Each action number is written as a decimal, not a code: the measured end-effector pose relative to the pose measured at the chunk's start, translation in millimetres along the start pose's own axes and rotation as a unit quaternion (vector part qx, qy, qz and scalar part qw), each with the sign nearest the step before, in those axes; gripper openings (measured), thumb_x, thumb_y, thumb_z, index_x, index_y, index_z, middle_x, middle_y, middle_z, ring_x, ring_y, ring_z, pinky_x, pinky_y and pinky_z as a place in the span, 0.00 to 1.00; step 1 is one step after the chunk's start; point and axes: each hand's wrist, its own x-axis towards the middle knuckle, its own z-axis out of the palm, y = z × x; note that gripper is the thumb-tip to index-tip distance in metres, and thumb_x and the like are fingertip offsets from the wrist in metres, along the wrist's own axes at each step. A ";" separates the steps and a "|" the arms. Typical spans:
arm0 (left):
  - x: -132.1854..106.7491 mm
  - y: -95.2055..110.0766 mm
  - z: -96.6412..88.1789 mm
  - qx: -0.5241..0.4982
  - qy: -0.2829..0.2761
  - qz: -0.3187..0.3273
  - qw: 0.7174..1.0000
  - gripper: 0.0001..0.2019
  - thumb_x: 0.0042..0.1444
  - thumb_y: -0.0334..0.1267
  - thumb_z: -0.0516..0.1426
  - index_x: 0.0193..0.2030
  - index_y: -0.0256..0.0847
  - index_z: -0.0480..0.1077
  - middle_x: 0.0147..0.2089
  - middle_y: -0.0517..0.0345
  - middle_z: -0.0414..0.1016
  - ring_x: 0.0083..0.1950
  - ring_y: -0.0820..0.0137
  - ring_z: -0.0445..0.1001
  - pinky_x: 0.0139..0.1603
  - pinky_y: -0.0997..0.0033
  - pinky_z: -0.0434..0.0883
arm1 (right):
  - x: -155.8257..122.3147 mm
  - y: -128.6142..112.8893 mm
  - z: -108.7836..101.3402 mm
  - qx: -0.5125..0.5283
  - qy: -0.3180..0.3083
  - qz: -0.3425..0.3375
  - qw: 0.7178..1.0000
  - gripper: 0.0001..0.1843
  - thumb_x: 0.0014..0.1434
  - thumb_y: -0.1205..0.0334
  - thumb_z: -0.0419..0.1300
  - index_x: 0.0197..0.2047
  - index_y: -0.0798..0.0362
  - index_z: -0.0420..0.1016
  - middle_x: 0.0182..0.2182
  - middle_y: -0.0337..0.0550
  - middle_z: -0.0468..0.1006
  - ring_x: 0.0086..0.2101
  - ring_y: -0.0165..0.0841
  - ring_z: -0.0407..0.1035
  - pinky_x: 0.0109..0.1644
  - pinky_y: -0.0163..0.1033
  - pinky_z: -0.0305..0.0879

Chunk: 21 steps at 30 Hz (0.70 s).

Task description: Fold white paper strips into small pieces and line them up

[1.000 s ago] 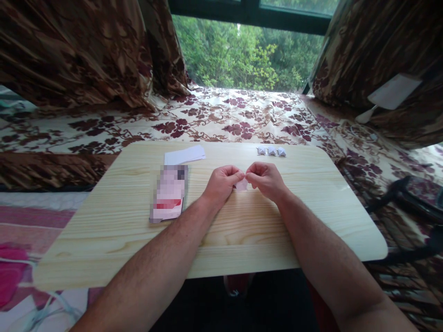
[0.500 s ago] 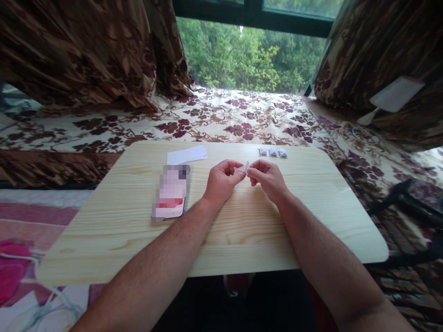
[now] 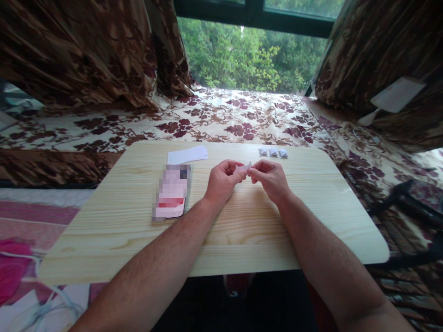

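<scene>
A small piece of folded white paper (image 3: 243, 168) is pinched between both hands above the middle of the table. My left hand (image 3: 223, 180) grips it from the left with thumb and fingers closed. From the right, my right hand (image 3: 270, 177) pinches its edge, the fingertips of the two hands nearly touching. Much of the paper is hidden by the fingers. Just beyond my right hand, three small folded white paper pieces (image 3: 273, 152) with raised peaks lie in a row. White paper strips (image 3: 187, 155) lie in an overlapping pile at the back left.
A phone (image 3: 171, 191), partly blurred out, lies on the pale wooden table (image 3: 242, 249) left of my hands. Beyond the table is a ledge with floral cloth (image 3: 238, 115) below a window. A white lamp-like object (image 3: 397, 94) stands at the right.
The fingers have shifted slightly around the folded paper, and its visible tip has moved a little to the right. The table items lie as before.
</scene>
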 end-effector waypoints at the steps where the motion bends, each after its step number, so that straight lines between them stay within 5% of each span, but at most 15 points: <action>1: 0.4 -0.5 -0.4 0.005 0.004 0.004 1.000 0.15 0.47 0.43 0.69 0.37 0.37 0.75 0.27 0.60 0.75 0.28 0.73 0.72 0.33 0.72 0.68 | -0.2 0.1 0.6 0.000 -0.004 0.000 1.000 0.12 0.50 0.56 0.69 0.26 0.55 0.75 0.20 0.37 0.74 0.22 0.26 0.64 0.27 0.34 0.60; 12: -0.4 -4.7 -0.9 0.017 0.001 0.002 1.000 0.16 0.48 0.43 0.68 0.41 0.38 0.75 0.25 0.64 0.70 0.28 0.74 0.71 0.32 0.73 0.67 | 1.6 4.7 -0.2 0.013 -0.006 0.007 1.000 0.13 0.49 0.54 0.70 0.28 0.55 0.75 0.23 0.38 0.77 0.23 0.26 0.66 0.27 0.34 0.64; 21: 1.1 -2.8 -0.7 -0.026 0.021 -0.031 0.999 0.23 0.42 0.41 0.71 0.45 0.37 0.74 0.26 0.60 0.76 0.29 0.72 0.73 0.33 0.71 0.69 | 0.3 5.7 0.1 -0.038 -0.014 -0.013 0.999 0.15 0.52 0.52 0.69 0.27 0.54 0.75 0.21 0.37 0.74 0.21 0.26 0.64 0.26 0.34 0.59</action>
